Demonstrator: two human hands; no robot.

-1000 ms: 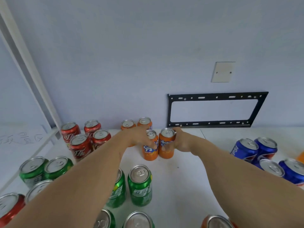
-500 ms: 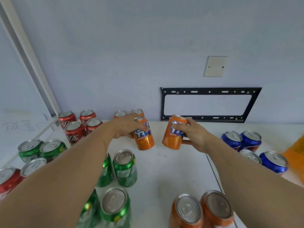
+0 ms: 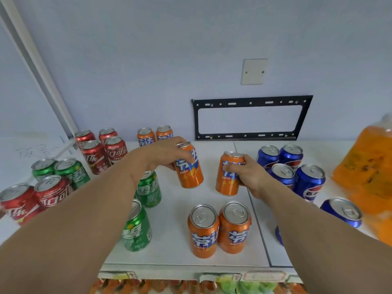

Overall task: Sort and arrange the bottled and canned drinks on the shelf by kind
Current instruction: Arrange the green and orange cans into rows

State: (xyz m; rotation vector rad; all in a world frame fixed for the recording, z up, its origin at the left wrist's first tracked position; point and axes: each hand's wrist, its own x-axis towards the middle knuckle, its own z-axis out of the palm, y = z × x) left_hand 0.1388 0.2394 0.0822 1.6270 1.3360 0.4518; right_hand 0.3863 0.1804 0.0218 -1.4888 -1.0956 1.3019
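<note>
Left hand [image 3: 161, 155] grips tilted orange can [image 3: 189, 166] near top, fingers curled round it. Right hand [image 3: 247, 176] grips second orange can [image 3: 228, 174], held upright, fingers wrapped round side. Both cans above white shelf [image 3: 176, 240], small gap between them. Orange pair [image 3: 219, 228] stands just in front of held cans, near shelf front edge. Bare shelf between. Green cans [image 3: 144, 206] left of pair, blue cans [image 3: 297, 166] right.
</note>
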